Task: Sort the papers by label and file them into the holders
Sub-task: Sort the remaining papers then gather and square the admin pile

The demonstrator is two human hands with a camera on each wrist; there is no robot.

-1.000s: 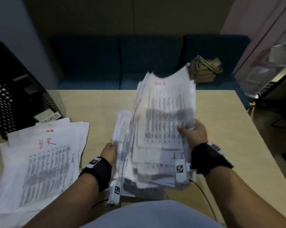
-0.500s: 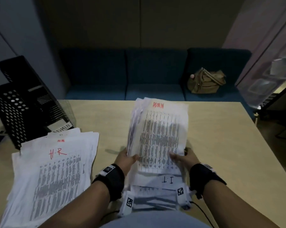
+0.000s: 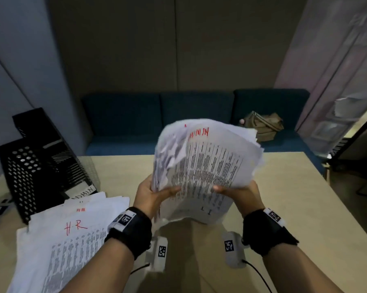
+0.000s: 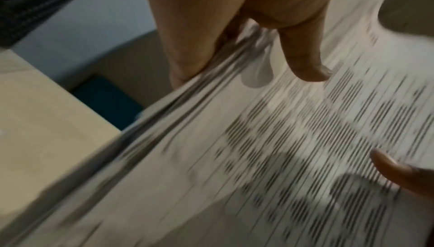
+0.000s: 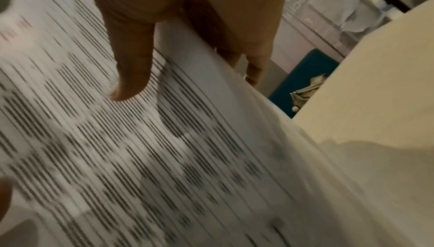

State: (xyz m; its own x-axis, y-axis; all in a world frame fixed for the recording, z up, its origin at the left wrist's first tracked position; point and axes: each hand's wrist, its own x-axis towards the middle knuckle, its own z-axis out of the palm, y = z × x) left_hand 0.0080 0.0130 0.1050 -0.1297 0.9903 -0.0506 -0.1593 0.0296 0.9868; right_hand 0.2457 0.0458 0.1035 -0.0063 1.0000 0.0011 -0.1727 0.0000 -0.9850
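The room is dimly lit, with brighter light seen at the far right. The raised papers (image 3: 208, 166) are smeared by motion blur, most heavily in both wrist views. Straight wall lines are bent toward the edges.

blur: printed text on the white paper stack (image 3: 208, 166) unreadable | hidden: fingers of both hands behind stack | cut off: white HR-marked paper pile (image 3: 58, 246), left of stack, by frame edge

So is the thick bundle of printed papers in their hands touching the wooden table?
Apart. The head view shows the bundle of printed papers lifted, with bare beige wooden table visible beneath its bottom edge; both hands grip its sides.
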